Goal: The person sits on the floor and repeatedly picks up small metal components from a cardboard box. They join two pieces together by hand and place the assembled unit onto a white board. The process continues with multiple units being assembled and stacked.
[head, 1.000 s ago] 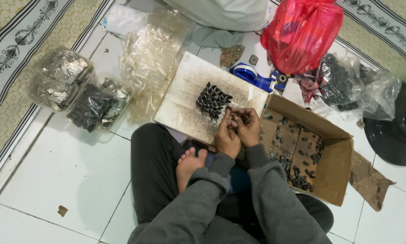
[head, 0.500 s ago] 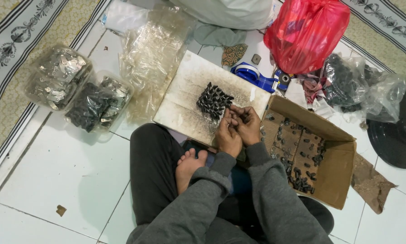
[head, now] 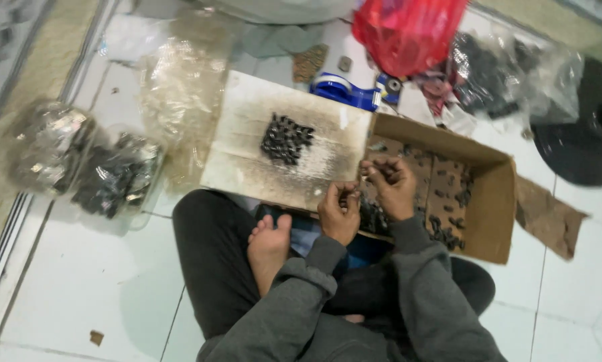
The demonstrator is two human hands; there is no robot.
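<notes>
Small dark parts (head: 448,231) lie loose in the open cardboard box (head: 495,201); the left hand (head: 340,213) curls around some at its near edge; the right hand (head: 391,186) pinches one above; a stained board (head: 247,147) bearing a dark pile (head: 285,138) sits just beside.

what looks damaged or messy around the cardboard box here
The cardboard box has a torn-off brown flap lying loose on the floor tiles at its right. The white board beside it is stained and grimy around the pile of small dark parts.
</notes>
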